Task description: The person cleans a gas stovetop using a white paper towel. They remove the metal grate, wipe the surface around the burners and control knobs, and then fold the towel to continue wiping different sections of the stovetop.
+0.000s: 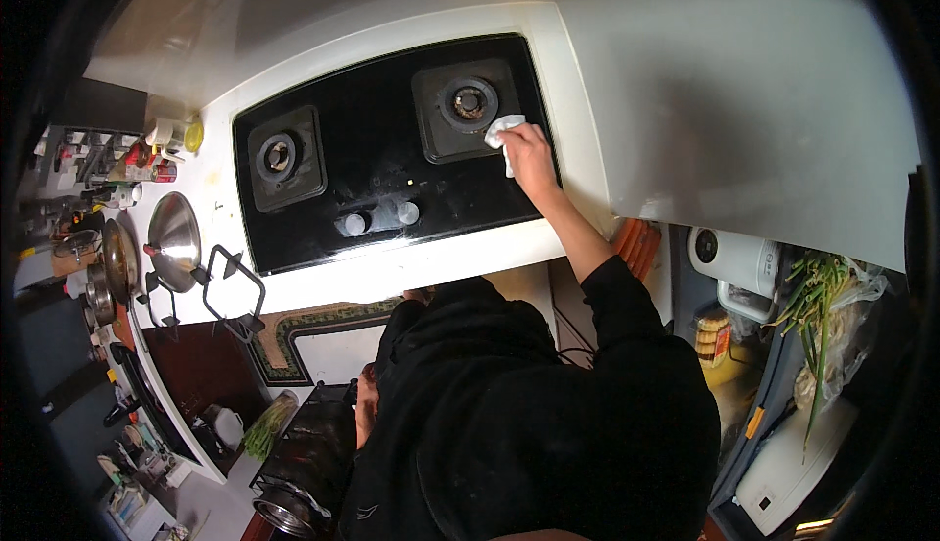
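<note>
My right hand (529,155) pinches a crumpled white cloth or tissue (503,132) between thumb and fingers. It is over the right part of a black two-burner gas cooktop (367,130), at the lower right edge of the right burner (468,104). The burner's centre has brownish residue. The left burner (279,157) also has no grate over it. Two round knobs, a left one (356,224) and a right one (407,212), sit near the front edge. My left hand (366,405) is partly visible low beside my body; its fingers are not clear.
Black metal pan supports (233,290) lie at the counter's front left edge, beside a shiny metal lid (175,241). Bottles and jars crowd the far left. A pale wall panel (734,115) rises at right. Below it are a white appliance (734,262) and green onions (819,299).
</note>
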{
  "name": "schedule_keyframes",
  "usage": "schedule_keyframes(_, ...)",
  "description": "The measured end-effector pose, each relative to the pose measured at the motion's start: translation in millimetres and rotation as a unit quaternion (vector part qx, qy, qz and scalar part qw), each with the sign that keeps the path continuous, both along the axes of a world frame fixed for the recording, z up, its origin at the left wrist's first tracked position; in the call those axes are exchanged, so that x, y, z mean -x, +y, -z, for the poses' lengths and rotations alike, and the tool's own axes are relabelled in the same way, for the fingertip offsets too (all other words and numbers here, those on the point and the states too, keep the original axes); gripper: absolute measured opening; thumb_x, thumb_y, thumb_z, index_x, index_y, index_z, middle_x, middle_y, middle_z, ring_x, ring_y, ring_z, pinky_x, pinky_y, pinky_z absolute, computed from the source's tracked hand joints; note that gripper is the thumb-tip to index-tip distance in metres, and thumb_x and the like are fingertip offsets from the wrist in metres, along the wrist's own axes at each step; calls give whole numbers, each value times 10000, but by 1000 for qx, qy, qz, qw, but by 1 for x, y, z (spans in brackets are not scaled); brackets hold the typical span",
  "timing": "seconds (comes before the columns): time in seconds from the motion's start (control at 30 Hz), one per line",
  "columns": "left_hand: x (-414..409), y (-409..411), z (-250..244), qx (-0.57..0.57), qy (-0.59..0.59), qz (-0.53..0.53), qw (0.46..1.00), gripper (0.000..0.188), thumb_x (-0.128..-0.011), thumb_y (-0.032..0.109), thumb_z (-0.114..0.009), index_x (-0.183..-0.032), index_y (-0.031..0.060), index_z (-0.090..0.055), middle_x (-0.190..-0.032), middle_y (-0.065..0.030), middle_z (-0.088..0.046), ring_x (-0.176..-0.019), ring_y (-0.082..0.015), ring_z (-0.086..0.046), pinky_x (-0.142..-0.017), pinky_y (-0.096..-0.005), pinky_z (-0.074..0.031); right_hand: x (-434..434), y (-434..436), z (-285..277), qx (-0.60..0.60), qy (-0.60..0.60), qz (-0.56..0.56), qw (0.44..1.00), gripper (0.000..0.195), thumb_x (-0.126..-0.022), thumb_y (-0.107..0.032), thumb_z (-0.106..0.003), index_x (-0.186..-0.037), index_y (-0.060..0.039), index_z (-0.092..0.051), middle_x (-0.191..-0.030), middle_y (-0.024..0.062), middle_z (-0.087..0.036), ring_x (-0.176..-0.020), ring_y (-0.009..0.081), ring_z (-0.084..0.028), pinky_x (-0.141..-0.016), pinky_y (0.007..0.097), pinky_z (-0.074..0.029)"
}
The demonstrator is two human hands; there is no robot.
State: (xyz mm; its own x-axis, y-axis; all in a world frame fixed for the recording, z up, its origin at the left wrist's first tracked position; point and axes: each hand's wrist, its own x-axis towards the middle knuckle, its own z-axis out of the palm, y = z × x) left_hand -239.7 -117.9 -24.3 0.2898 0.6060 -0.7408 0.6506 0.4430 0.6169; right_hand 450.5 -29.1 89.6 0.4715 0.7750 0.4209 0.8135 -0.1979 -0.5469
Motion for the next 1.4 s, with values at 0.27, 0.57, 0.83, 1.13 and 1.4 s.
schedule_keyframes(0.27, 5, -4, -5, 2, -3, -24, 1000, 424, -922, 117, -682, -1310, -19, -580, -1131, -111, -696, -1061, -222, -647, -929, -372, -499, -94, 74, 31, 28, 68, 82, 994, 125, -831, -60, -737, -941, -74, -793, -920, 212, -706, -873, 418, -681, -801, 477, -553)
schedule_keyframes(0.57, -9, -58, -14, -19, 16, -110, 994, 403, -931, 102, -674, -1303, -24, -587, -1138, -111, -697, -1063, -220, -647, -938, -363, -500, -120, 184, 14, 213, 100, -45, 971, 126, -843, -92, -745, -938, -136, -816, -986, 158, -754, -962, 326, -721, -882, 408, -566)
schedule_keyframes(0.83, -28, -88, -21, -32, 26, -164, 986, 385, -939, 89, -667, -1298, -28, -593, -1143, -111, -698, -1064, -218, -648, -945, -355, -501, -10, 265, 9, 205, 41, -215, 954, 115, -837, -111, -751, -946, -118, -783, -1058, 155, -713, -1029, 362, -686, -924, 439, -548)
schedule_keyframes(1.13, -36, -114, -28, -39, 46, -200, 978, 365, -948, 73, -659, -1292, -33, -600, -1150, -111, -699, -1066, -215, -648, -953, -345, -502, 92, 310, 12, 59, 156, -173, 971, 163, -856, -153, -733, -997, -78, -765, -976, 138, -714, -886, 335, -702, -809, 413, -554)
schedule_keyframes(1.4, 2, -148, -14, -21, 21, -222, 975, 362, -926, 121, -677, -1248, -33, -613, -1109, -108, -691, -1034, -184, -625, -911, -345, -498, 113, 320, 59, 9, 2, -279, 960, 329, -919, 19, -543, -1195, -32, -716, -1342, 172, -642, -1337, 356, -535, -1142, 420, -436)
